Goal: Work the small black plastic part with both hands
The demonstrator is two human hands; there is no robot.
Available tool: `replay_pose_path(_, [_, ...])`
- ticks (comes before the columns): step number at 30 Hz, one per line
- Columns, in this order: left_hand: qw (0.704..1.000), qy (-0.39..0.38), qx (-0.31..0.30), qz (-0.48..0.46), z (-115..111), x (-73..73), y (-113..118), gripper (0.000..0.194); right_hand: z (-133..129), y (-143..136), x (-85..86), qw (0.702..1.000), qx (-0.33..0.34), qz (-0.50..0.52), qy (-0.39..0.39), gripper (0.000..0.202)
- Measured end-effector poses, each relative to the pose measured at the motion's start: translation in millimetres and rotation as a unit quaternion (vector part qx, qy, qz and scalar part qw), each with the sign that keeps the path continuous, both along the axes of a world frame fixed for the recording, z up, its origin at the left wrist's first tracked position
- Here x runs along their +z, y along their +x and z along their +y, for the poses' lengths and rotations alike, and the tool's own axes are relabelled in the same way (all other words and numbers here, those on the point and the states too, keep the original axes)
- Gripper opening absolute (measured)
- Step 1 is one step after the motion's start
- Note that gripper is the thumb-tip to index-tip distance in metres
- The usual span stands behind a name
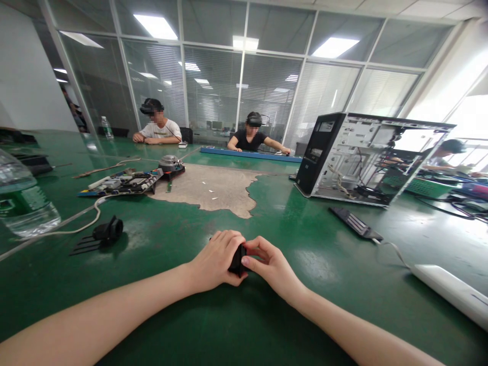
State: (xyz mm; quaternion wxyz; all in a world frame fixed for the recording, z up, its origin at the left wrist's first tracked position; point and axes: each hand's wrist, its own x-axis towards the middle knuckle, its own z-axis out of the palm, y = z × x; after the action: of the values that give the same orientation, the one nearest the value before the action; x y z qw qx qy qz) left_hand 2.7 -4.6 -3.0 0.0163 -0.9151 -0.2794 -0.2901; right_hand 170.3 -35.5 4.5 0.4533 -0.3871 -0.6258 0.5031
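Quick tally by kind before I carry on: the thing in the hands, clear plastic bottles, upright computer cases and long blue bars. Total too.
Black object between left hand and right hand: 1
Clear plastic bottles: 2
Upright computer case: 1
Long blue bar: 1
Total: 5

Electronics workshop, office-like room: opened computer case [351, 152], circuit board [127, 181], green worktable [171, 231] (brown patch [224, 190] mid-surface), glass partition [213, 28] behind.

Free counter [168, 226] fwd of L hand [221, 258] & R hand [272, 262], up to brown patch [224, 188]. L side blocked: pronged blk part [109, 230], bottle [23, 203], circuit bd [127, 182]. R side: PC case [318, 157], slotted blk pc [354, 222], wht box [450, 290] w/ cord [398, 253].
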Motion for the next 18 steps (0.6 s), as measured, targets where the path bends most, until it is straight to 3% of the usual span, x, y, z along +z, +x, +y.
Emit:
replay_pose_path(8, [1.0, -0.003, -0.004, 0.009, -1, 0.7, 0, 0.05, 4, 2, -0.1, 0.999, 0.015, -0.031, -0.012, 0.027])
replay_pose_path(14, [1.0, -0.011, -0.006, -0.001, -1, 0.2, -1, 0.05, -4, 2, -1.8, 0.992, -0.001, -0.07, 0.101, 0.025])
replay_pose_path(18, [1.0, -0.017, -0.006, -0.008, 1, -0.7, -1, 0.05, -5, 1, -2.1, 0.998, 0.008, -0.042, 0.047, 0.02])
